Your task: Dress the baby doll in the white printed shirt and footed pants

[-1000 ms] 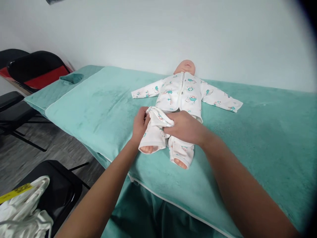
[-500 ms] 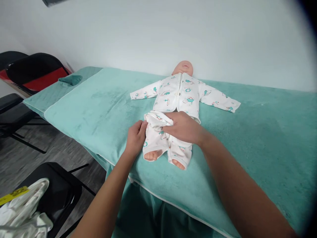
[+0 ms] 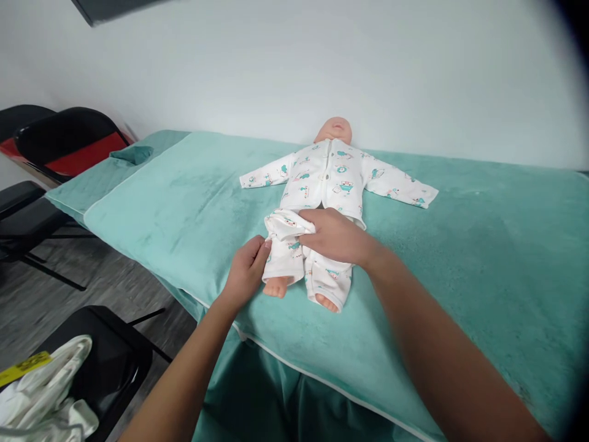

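A baby doll (image 3: pixel 335 130) lies on its back on a green padded bed, its head by the wall and its feet towards me. It wears a white printed jacket (image 3: pixel 308 178) with sleeves spread wide. White printed pants (image 3: pixel 329 279) cover its legs, with the toes of both feet poking out at the cuffs. My left hand (image 3: pixel 248 267) pinches the outer edge of the pants leg on the left. Closed on the bunched waistband is my right hand (image 3: pixel 338 236), its fingertips partly hidden in the folds.
The green bed (image 3: pixel 193 196) runs along a white wall (image 3: pixel 257 67). Black chairs (image 3: pixel 73 144) stand at the left. On a nearer black chair (image 3: pixel 110 350) lie white cloths (image 3: pixel 50 387) with a yellow strip (image 3: pixel 25 367).
The pants leg on the left has been drawn up a little, so more of that foot shows. My left hand has shifted slightly down. The view has moved slightly.
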`<action>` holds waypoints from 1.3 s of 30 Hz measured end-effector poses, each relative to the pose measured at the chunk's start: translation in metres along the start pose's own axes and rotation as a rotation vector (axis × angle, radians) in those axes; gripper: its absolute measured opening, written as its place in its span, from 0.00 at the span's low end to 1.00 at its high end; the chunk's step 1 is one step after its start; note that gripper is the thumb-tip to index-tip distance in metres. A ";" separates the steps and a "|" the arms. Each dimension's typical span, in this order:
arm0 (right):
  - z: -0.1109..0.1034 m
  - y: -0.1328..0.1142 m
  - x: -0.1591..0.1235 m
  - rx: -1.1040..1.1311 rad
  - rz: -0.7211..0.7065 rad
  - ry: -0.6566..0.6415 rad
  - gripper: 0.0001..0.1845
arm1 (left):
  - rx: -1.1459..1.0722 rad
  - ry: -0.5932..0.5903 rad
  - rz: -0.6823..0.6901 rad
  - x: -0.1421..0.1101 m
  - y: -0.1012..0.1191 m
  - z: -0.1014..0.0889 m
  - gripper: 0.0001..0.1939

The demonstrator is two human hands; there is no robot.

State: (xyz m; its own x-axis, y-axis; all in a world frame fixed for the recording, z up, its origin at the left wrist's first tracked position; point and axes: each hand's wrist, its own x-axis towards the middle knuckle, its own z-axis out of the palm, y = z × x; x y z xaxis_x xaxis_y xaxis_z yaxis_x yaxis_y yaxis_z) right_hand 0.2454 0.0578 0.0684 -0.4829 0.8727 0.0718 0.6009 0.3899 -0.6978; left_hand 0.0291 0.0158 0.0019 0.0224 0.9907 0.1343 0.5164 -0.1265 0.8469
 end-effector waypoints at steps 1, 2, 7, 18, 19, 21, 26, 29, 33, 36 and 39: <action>0.000 0.000 0.000 0.022 -0.016 -0.007 0.10 | 0.061 0.021 0.036 0.006 -0.001 0.001 0.19; 0.000 0.001 -0.001 0.047 -0.034 -0.015 0.10 | 0.128 0.041 0.082 0.011 -0.003 0.002 0.18; -0.007 0.002 -0.006 0.085 -0.062 -0.065 0.10 | 0.320 0.098 0.156 0.018 -0.009 0.007 0.11; -0.018 0.015 -0.007 -0.437 0.197 0.454 0.18 | -0.259 0.109 0.062 0.068 0.046 -0.004 0.08; -0.012 0.016 -0.005 -0.514 0.213 0.447 0.19 | -0.180 0.030 0.106 0.077 0.054 0.001 0.10; -0.002 0.019 -0.001 -0.589 0.226 0.457 0.16 | 0.082 -0.078 0.234 0.089 0.066 0.015 0.17; 0.002 0.026 0.006 -0.546 0.178 0.513 0.12 | 0.596 -0.010 0.401 0.096 0.078 0.043 0.13; -0.014 0.032 0.006 -0.322 0.179 0.552 0.12 | 0.466 0.099 0.341 0.099 0.074 0.038 0.08; -0.067 0.059 -0.018 0.042 0.377 0.730 0.07 | -0.077 0.409 0.068 0.117 0.043 0.011 0.15; -0.112 0.094 -0.050 -0.084 0.692 0.659 0.07 | -0.336 0.552 -0.236 0.125 0.008 -0.005 0.11; -0.133 0.113 -0.071 -0.142 0.927 0.323 0.17 | -0.321 0.619 -0.259 0.119 -0.011 -0.006 0.07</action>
State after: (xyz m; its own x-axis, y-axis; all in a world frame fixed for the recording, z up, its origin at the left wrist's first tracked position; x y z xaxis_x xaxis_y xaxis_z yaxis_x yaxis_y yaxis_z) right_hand 0.4325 0.0794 0.0794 0.4013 0.8802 -0.2535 0.7341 -0.4746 -0.4857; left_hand 0.0210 0.1350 0.0112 -0.6018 0.7930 0.0948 0.1620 0.0049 0.9868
